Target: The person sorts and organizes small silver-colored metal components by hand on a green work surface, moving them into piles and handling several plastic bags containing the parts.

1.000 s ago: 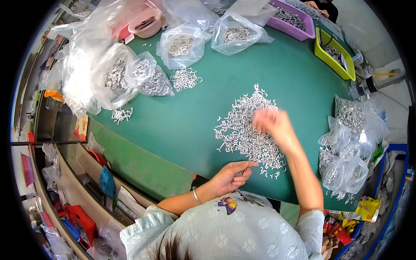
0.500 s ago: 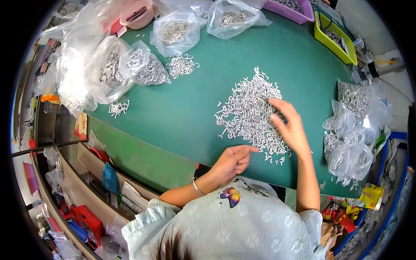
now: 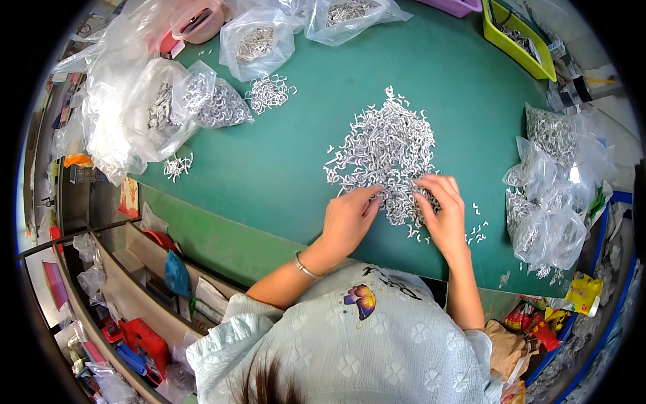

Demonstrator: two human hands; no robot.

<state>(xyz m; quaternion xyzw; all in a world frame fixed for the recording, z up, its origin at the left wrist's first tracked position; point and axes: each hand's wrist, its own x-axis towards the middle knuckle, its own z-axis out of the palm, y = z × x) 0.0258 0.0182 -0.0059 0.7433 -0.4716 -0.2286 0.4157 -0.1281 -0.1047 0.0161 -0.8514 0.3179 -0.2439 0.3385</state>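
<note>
A large pile of small white hook-shaped parts lies in the middle of the green table. My left hand rests at the pile's near edge, fingertips touching the parts. My right hand lies palm down on the pile's near right side, fingers spread over the parts. Whether either hand pinches a part I cannot tell. A thin bracelet circles my left wrist.
Clear plastic bags of metal parts crowd the far left; more bags stand at the right. A small loose heap and another lie left. A yellow-green bin sits at the far right. Shelves with clutter are below left.
Both hands came together at the pile's near edge: the left reached forward onto the parts, the right drew back from the pile's middle. The view also shifted closer to the table.
</note>
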